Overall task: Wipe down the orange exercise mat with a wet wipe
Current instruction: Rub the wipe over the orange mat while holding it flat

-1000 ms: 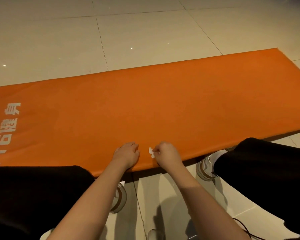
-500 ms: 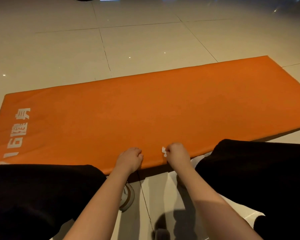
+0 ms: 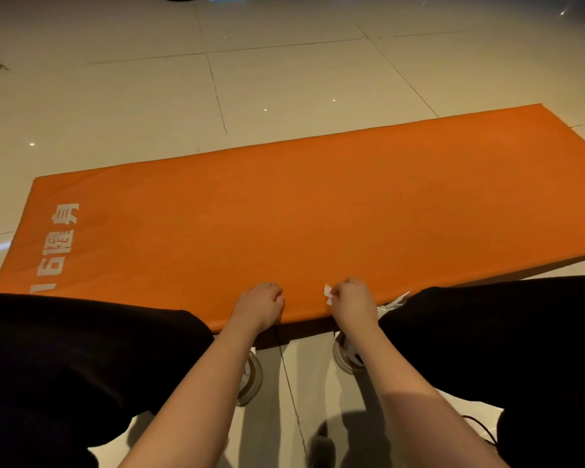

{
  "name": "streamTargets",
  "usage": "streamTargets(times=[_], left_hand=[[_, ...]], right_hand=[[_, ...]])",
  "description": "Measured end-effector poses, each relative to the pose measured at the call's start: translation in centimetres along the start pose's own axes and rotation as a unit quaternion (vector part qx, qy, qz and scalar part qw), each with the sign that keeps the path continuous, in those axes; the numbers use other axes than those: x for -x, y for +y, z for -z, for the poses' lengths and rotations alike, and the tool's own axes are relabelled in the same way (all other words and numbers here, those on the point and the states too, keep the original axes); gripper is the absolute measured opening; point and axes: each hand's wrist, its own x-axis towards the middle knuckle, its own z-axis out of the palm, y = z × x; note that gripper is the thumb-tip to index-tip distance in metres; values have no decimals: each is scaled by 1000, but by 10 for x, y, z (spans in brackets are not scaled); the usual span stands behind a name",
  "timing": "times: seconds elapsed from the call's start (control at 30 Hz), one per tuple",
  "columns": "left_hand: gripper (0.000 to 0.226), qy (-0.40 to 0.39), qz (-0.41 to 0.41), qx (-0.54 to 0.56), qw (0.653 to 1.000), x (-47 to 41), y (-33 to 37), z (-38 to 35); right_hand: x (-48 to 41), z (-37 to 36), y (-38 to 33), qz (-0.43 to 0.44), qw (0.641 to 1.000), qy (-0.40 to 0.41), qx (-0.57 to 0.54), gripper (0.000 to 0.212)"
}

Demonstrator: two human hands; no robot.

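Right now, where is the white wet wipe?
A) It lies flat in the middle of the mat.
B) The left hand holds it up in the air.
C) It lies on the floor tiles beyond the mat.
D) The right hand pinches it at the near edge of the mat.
D: the wet wipe sticks out of the right hand, which pinches it at the near edge of the orange mat.

Long rectangular orange exercise mat [image 3: 318, 214] with white lettering, flat on tiled floor [image 3: 149, 113], small crumpled white wet wipe [image 3: 328, 294] at its near edge
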Motion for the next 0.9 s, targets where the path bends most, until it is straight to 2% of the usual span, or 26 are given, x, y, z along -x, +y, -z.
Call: streamTargets(times=[0.17, 0.23, 0.37, 0.43, 0.53, 0.57, 0.63, 0.7, 0.77, 0.83, 0.9], left_hand=[[43, -11, 29, -19, 999, -2, 9, 0], [42, -13, 27, -13, 999, -7, 7, 0], [43, -1, 13, 17, 1000, -12, -17, -2], [44, 24, 29, 17, 999, -14, -31, -2], [47, 51, 68, 16, 996, -19, -45, -6], [47, 52, 73, 19, 996, -19, -45, -8], [48, 56, 73, 17, 996, -18, -43, -15], [47, 69, 72, 13, 995, -17, -41, -19], [47, 79, 74, 11, 994, -17, -41, -22], [47, 81, 78, 8, 994, -16, -41, -25], [47, 81, 82, 8, 993, -14, -39, -25]], right_hand=[[8, -8, -27, 98, 993, -67, -15, 30], [0, -7, -19, 74, 996, -58, -9, 30], [-5, -17, -4, -25, 997, 37, 61, 27], [-6, -27, -18, -6, 999, 23, 31, 28], [-15, -40, -37, 89, 995, -35, -12, 30], [-21, -42, -37, 98, 994, -46, -20, 30], [-31, -42, -28, 71, 997, -19, -10, 29], [-36, -42, -19, 23, 998, 48, 36, 28], [-36, -46, -23, -5, 997, 67, 34, 25], [-33, -52, -36, 12, 999, 46, 26, 24], [-34, -59, -47, 74, 997, 22, 17, 25]])
